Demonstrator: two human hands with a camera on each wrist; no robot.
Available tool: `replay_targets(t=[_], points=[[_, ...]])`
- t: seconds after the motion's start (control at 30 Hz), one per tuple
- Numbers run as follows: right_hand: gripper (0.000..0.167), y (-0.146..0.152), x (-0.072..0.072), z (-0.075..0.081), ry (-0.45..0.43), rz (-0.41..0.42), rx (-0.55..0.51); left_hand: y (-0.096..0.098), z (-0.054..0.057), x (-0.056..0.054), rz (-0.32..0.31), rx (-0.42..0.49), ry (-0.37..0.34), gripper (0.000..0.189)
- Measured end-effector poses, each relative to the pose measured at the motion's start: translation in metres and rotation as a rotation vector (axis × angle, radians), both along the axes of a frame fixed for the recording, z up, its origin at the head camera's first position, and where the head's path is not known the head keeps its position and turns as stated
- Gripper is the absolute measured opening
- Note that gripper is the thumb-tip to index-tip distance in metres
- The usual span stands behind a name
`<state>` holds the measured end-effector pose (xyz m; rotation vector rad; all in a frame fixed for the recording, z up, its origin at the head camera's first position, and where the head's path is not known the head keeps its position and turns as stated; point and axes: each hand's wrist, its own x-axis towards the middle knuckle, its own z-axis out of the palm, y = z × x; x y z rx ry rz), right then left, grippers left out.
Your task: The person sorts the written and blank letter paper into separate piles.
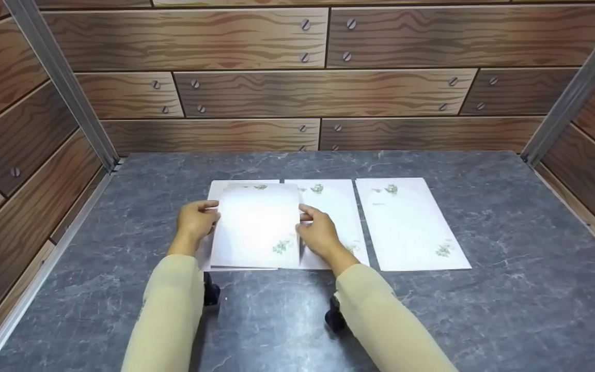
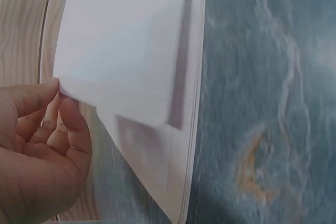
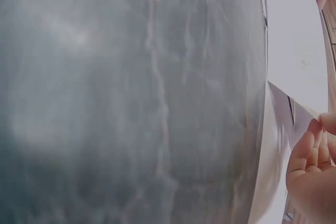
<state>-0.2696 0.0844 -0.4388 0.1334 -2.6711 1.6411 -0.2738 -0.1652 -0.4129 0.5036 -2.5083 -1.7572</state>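
Observation:
Between my two hands a white sheet of paper (image 1: 256, 222) with small green prints is raised above the left paper stack. My left hand (image 1: 196, 222) pinches its left edge between thumb and forefinger, as the left wrist view shows with the hand (image 2: 42, 140) at the sheet's side. On the opposite edge my right hand (image 1: 321, 232) pinches the same sheet; the right wrist view shows those fingers (image 3: 307, 156) on its edge. Under the raised sheet lies the left stack (image 1: 217, 187), mostly hidden. The middle paper (image 1: 336, 217) is partly covered by the sheet and right hand.
To the right lies another white paper (image 1: 406, 222) with green prints at top and bottom. All rest on a dark grey marbled table (image 1: 509, 310). Wood-patterned walls (image 1: 256, 93) and metal posts (image 1: 65, 82) enclose the table at the back and sides.

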Motion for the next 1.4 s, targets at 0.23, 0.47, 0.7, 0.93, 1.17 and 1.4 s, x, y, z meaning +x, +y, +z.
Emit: replay_targets(t=[0.23,0.47,0.7,0.93,1.17,1.4], points=[[0.048,-0.007,0.001,-0.001,-0.010,0.037,0.020,-0.006,-0.002,0.003,0.021,-0.010,-0.011,0.034],[0.050,-0.014,0.002,-0.002,-0.043,0.057,-0.015,-0.013,-0.004,0.005,0.065,-0.077,0.010,0.033],[0.051,-0.018,0.005,-0.003,-0.035,0.088,-0.041,-0.017,-0.004,0.005,0.080,-0.147,-0.005,0.035],[0.053,-0.021,0.006,-0.003,-0.040,0.121,-0.091,-0.020,-0.005,0.007,0.075,-0.169,-0.035,0.037],[0.058,-0.023,0.006,0.000,-0.091,0.147,-0.136,-0.022,-0.007,0.009,0.070,-0.172,-0.039,0.038],[0.063,-0.024,0.007,0.002,-0.139,0.215,-0.175,-0.023,-0.009,0.011,0.062,-0.191,-0.067,0.038]])
